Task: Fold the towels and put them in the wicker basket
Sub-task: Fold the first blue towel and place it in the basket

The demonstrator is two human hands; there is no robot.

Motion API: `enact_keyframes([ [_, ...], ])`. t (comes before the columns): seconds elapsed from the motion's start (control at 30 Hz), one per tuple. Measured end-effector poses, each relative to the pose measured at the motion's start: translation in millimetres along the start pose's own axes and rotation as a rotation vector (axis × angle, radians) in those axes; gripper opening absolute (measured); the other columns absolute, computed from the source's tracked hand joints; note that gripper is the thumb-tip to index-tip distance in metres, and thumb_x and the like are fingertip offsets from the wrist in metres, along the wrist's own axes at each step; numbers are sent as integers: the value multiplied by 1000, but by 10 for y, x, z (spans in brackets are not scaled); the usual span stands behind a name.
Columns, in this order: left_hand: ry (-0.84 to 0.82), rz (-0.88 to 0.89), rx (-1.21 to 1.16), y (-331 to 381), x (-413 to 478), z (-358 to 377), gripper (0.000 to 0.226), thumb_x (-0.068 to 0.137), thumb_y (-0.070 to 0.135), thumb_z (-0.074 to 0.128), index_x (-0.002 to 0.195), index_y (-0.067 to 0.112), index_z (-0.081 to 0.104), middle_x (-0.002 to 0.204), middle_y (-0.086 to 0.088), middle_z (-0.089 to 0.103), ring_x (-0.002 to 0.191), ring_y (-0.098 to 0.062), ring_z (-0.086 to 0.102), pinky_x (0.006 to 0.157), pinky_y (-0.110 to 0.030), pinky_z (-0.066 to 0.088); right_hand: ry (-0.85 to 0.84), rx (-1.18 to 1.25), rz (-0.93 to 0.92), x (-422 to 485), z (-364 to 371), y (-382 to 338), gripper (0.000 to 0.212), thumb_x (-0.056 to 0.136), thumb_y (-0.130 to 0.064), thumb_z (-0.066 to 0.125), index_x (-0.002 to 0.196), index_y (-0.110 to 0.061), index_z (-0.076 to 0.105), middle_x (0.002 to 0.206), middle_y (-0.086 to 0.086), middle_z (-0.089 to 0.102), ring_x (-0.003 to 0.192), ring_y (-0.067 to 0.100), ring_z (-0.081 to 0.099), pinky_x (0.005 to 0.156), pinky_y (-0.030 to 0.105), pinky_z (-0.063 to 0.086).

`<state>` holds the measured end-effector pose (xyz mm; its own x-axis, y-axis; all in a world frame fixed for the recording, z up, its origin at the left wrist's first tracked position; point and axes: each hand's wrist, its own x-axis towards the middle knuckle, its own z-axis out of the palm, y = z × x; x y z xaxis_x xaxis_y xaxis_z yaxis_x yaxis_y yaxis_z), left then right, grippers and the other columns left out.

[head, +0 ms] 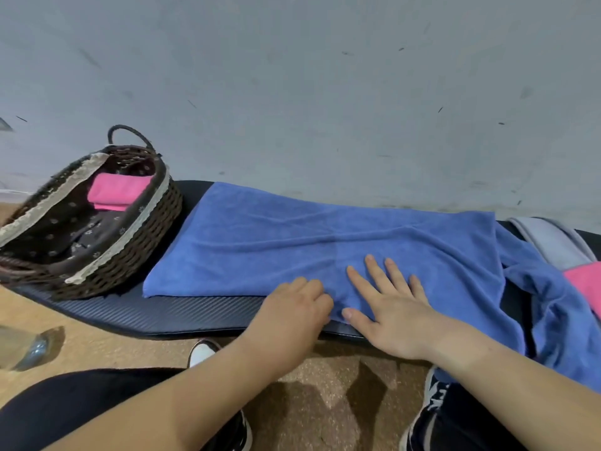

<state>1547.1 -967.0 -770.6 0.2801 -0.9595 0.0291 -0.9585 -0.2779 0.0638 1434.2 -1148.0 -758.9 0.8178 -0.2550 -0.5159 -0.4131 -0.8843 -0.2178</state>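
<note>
In the wicker basket (148, 231), at the left end of the black mat (162, 314), a folded pink towel (117, 190) already lies, so the task looks partly done. The blue towel (292, 239) lies spread on the mat just beside the basket, soft and creased, its right end rumpled. The left hand (292, 310) curls its fingers round the towel's near hem, while the right hand (390, 307) presses flat on it, fingers spread. A grey towel (553, 242) and a second pink towel (585, 284) wait unfolded at the right.
</note>
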Motion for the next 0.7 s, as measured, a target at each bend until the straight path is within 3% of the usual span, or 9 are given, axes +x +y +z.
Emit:
enact_keyframes([
  [0.17,-38,27,-19,158,-206,32,19,94,33,63,88,20,51,80,0,57,67,-22,58,55,-34,44,-37,-28,-14,-17,-5,24,71,99,-71,19,158,-49,-14,165,-12,-32,151,20,-34,124,53,-13],
  [0.3,-225,-118,-174,75,-199,-131,23,105,42,44,115,23,51,113,1,62,98,-28,64,74,-41,49,-8,-70,20,-39,-44,-77,74,99,-71,21,161,-42,-5,170,-7,-17,155,24,-23,125,54,-4],
  [0.47,-95,-303,-41,-413,-334,-292,25,101,45,48,106,23,58,107,3,54,102,-24,58,74,-38,51,113,-76,-67,11,-107,-329,82,91,-77,18,162,-38,6,170,-3,-3,157,26,-11,126,51,5],
  [0.6,-182,-469,27,-890,-527,-170,28,102,42,45,117,24,61,125,5,57,110,-26,56,84,-40,51,100,-8,-166,120,-44,-638,70,100,-67,29,161,-45,3,171,-7,-14,157,25,-19,125,57,0],
  [0.7,-136,-406,-116,-1164,-517,-96,38,103,32,41,135,26,60,140,5,56,123,-29,54,101,-43,47,44,-13,-124,277,-10,-771,70,99,-71,24,160,-48,-3,169,-9,-22,155,28,-25,123,62,-6],
])
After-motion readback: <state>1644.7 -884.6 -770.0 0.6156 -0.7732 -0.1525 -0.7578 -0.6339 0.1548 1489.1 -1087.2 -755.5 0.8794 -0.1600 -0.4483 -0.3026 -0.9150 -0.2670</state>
